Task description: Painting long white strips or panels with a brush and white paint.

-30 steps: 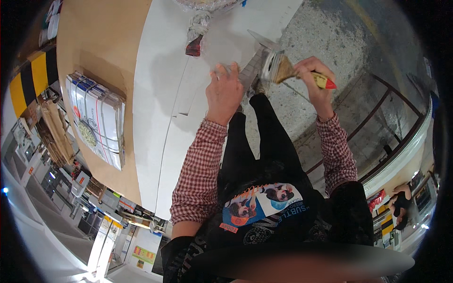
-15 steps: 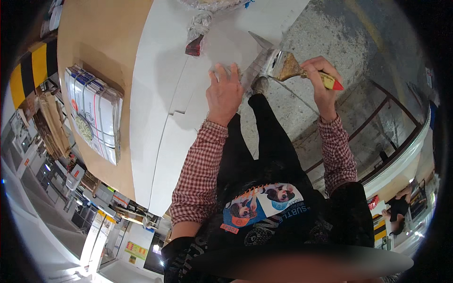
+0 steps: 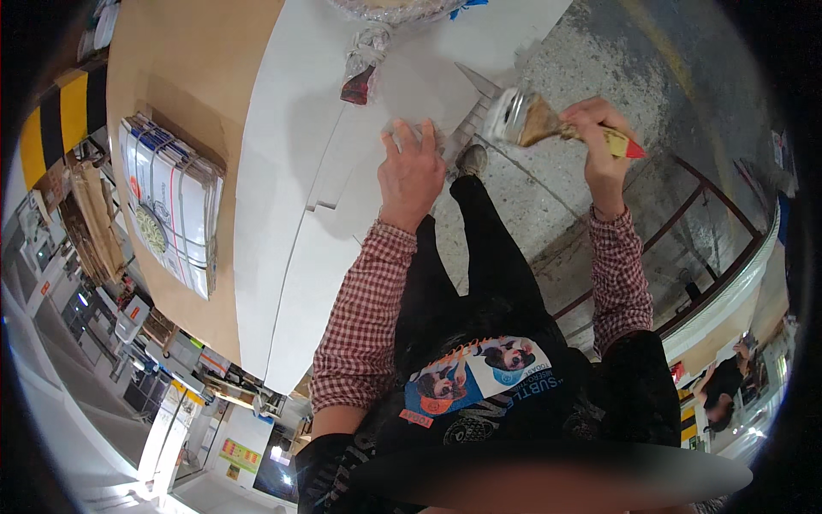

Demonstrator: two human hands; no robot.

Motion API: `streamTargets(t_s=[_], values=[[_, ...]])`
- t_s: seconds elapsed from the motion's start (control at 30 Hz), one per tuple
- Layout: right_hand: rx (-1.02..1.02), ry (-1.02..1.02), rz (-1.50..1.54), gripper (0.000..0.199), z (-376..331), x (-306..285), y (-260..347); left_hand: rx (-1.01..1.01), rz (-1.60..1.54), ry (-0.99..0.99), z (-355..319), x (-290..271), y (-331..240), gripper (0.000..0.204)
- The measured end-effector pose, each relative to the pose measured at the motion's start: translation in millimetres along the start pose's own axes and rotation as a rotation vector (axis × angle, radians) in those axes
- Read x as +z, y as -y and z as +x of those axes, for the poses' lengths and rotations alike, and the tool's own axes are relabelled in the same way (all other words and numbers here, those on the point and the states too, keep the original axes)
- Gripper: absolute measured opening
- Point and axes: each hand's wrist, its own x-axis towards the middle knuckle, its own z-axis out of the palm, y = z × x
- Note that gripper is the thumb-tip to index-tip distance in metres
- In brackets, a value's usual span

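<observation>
One wide brush [image 3: 541, 120] is in the grip of the right hand [image 3: 604, 164], right of the middle of the frame; the fingers are closed upon its yellow handle. From this grip, the brush extends toward the left and a little upward, so its long axis is almost level in the frame, with the red handle end at the right. Its pale working end is blurred, and it is just beside the lined, stepped edge [image 3: 469, 128] of the white sheets [image 3: 300, 94]; whether it touches, we cannot tell.

On the other side of this edge we find the left hand [image 3: 411, 176], palm down on the sheets, fingers somewhat apart and clamped on nothing. It is the nearer hand to the lined edge, while the right hand is farther, behind the length of the brush.

The sheets lie upon a brown counter [image 3: 180, 51]. Above the left hand we notice a dark red piece [image 3: 357, 88], partly wrapped in clear plastic. Toward the left of the frame, a tied bundle of papers [image 3: 175, 210] rests on the counter. Under the brush we see the worn grey floor [image 3: 591, 73]; farther, at the lower right, another person [image 3: 723, 390] in dark clothing.
</observation>
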Motion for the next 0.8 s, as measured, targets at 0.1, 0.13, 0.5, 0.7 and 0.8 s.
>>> streamTargets(t_s=[0.1,0.13,0.5,0.7,0.8], values=[[0.018,-0.152,-0.026,0.010,3.3,-2.1,0.3,-0.003,-0.005,0.001,0.9,-0.7,-1.6,0.053],[0.095,-0.059,-0.046,0.010,2.4,-2.9,-1.1,-0.005,-0.009,-0.009,1.1,-0.5,-2.1,0.054],[0.159,-0.003,-0.058,0.011,-12.4,-10.4,-5.2,-0.072,-0.062,0.002,-0.3,3.6,-8.7,0.059],[0.042,-0.202,0.075,0.012,-45.5,-4.0,14.5,-0.094,-0.185,-0.107,-43.2,14.7,0.0,0.092],[0.057,-0.241,0.046,0.012,-67.1,4.3,9.3,-0.180,-0.193,-0.043,-100.0,25.1,20.6,0.119]])
